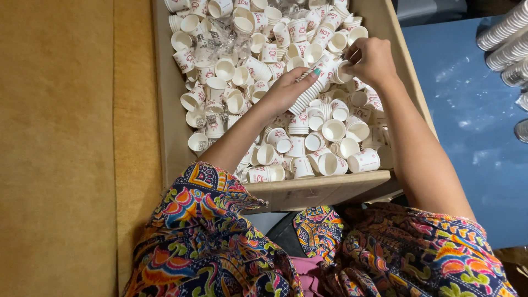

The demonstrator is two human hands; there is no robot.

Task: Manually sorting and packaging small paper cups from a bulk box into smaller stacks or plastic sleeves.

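In the head view, a cardboard box (324, 190) stands in front of the person, and it is full of small white paper cups (341, 129) with red print, lying loose in all directions. Both hands work near the far right part of the box, close to its right wall.

The left hand (286, 91) lies palm down on a stack of cups (314, 88) and closes around its lower half, with the thumb on the top side of the stack. The stack is long and thin. Its long axis runs diagonally, from the lower left near the middle of the box up to the right, toward the far right corner. It lies almost flat on the loose cups, only a little raised at the upper end.

The right hand (373, 59) is at the upper end of the stack. Its fingers are bent and pinch a single cup (345, 70) that touches this end; the open mouth of this cup seems to look toward the camera.

To the right of the box, on a blue surface (467, 115), other long stacks of cups (509, 38) lie at the edge of the picture. The person wears colourful patterned sleeves (203, 220).
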